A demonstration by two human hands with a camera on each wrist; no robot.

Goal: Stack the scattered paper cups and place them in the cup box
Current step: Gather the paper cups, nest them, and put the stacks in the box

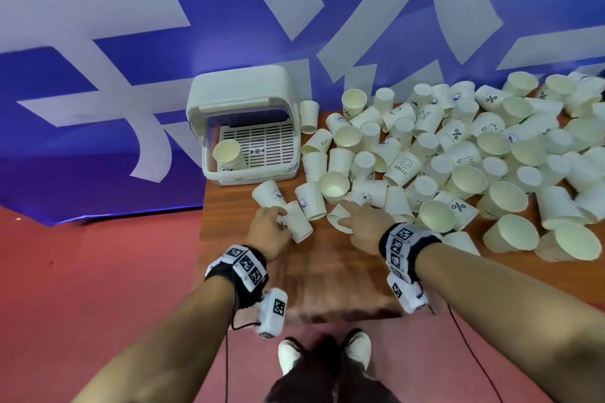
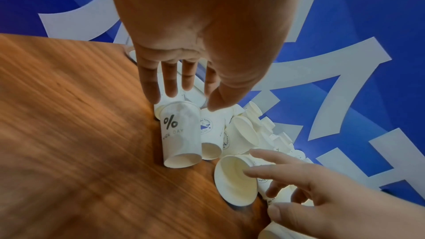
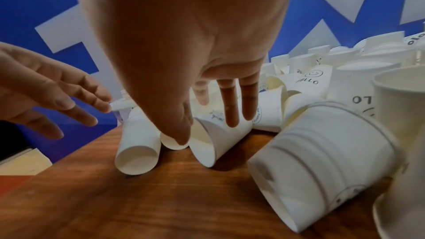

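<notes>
Left hand [image 1: 269, 230] fingers spread, straight, over a cup [image 1: 297, 221] lying on its side, base toward the person, right hand [image 1: 363, 228] spread, fingertips on another tipped cup [image 1: 340, 218], table [image 1: 327, 275], cup box [image 1: 244, 131] behind.

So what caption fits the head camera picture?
Two hands reach for paper cups beside a cup box.

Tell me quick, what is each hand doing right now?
Left hand: open, fingers reaching onto a "%" cup lying on the table, not yet gripping.
Right hand: open, fingers spread over a lying cup, holding nothing.
</notes>
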